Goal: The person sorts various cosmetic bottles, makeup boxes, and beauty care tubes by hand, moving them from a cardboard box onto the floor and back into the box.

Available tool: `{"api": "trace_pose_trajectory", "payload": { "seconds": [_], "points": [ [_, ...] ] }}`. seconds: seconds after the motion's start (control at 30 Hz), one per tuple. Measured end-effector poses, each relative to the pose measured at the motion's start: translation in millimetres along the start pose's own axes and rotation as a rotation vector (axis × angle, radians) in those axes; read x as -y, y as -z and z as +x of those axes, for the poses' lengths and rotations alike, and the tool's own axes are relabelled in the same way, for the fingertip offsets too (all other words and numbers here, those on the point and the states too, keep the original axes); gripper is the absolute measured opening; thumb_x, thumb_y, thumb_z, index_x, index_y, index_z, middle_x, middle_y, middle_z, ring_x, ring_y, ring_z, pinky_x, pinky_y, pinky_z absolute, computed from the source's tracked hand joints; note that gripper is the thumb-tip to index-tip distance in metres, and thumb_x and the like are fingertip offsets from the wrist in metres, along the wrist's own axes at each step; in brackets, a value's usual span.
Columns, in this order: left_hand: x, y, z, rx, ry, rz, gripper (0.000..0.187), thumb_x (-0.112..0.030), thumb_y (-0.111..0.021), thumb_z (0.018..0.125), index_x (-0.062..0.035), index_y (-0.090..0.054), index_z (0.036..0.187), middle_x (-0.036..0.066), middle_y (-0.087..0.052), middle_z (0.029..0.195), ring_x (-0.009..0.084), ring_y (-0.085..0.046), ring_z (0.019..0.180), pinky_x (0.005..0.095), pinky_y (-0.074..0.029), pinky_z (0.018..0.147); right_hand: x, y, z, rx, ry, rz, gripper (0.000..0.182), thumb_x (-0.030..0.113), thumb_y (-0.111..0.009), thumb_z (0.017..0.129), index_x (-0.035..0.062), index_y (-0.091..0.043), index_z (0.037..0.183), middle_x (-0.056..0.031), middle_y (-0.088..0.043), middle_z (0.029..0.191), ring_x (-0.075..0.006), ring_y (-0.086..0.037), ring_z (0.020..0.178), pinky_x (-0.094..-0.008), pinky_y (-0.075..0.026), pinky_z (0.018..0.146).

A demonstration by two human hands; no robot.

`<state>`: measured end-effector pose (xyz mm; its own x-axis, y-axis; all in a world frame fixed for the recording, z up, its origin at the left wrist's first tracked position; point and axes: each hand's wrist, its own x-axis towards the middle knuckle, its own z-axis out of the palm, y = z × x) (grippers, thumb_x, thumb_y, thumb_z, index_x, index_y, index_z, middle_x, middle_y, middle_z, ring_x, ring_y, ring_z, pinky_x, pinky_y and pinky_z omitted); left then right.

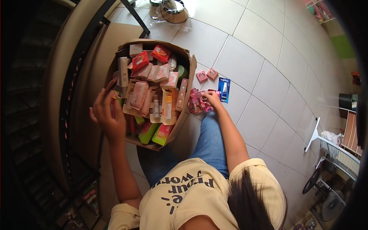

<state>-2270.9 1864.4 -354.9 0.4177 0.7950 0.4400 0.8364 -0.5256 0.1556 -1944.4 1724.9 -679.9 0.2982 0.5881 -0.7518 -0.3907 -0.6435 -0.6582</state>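
A cardboard box packed with small cosmetic boxes stands on the floor before me. My left hand hovers at the box's left side, fingers apart, beside a slim green-and-dark package. My right hand is on the floor side of the box, fingers pinched at the edge of a pink plastic packet. Close to it lie a blue carded tube and two small pink square boxes. Inside the box are red boxes, a pink pouch-like pack, carded tubes and green-and-pink boxes.
A black metal shelf frame runs along the left. Clear plastic-wrapped round items sit on the tiles at the top. Over on the right are a white wire rack and a fan.
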Motion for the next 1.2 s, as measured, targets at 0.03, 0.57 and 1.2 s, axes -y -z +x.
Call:
{"api": "trace_pose_trajectory", "payload": {
  "seconds": [0.03, 0.57, 1.2],
  "points": [
    [29, -4, 4, -0.012, 0.076, -0.084, 0.035, -0.017, -0.061, 0.089, -0.012, -0.058, 0.123, 0.009, -0.054, 0.13, 0.0273, -0.05, 0.122, 0.0463, -0.029, 0.108, -2, 0, 7, 0.044, -0.024, 0.104, 0.042, 0.03, -0.074, 0.08, 0.0031, -0.054, 0.106, -0.0089, -0.067, 0.09, -0.0161, -0.065, 0.073, -0.0287, -0.05, 0.059],
    [99, -15, 47, 0.523, 0.129, -0.206, 0.059, -0.008, -0.064, 0.078, -0.0211, -0.05, 0.133, 0.014, -0.051, 0.128, 0.0361, -0.058, 0.108, 0.0454, -0.046, 0.092, 28, -26, -26, -0.424, 0.353, -1.01, 0.068, 0.025, -0.074, 0.076, 0.0096, -0.04, 0.132, -0.0192, -0.058, 0.12, -0.0375, -0.06, 0.105, -0.0451, -0.051, 0.084],
    [-1, 40, 57, -0.005, -0.441, -0.39, 0.033, -0.021, -0.069, 0.078, -0.0143, -0.061, 0.11, 0.003, -0.063, 0.109, 0.0223, -0.062, 0.097, 0.0384, -0.045, 0.09, 175, -99, -199, 0.265, 0.718, 0.211, 0.043, 0.034, -0.052, 0.097, -0.0011, -0.052, 0.123, -0.01, -0.06, 0.102, -0.0145, -0.061, 0.088, -0.026, -0.052, 0.077]
  ]
}}
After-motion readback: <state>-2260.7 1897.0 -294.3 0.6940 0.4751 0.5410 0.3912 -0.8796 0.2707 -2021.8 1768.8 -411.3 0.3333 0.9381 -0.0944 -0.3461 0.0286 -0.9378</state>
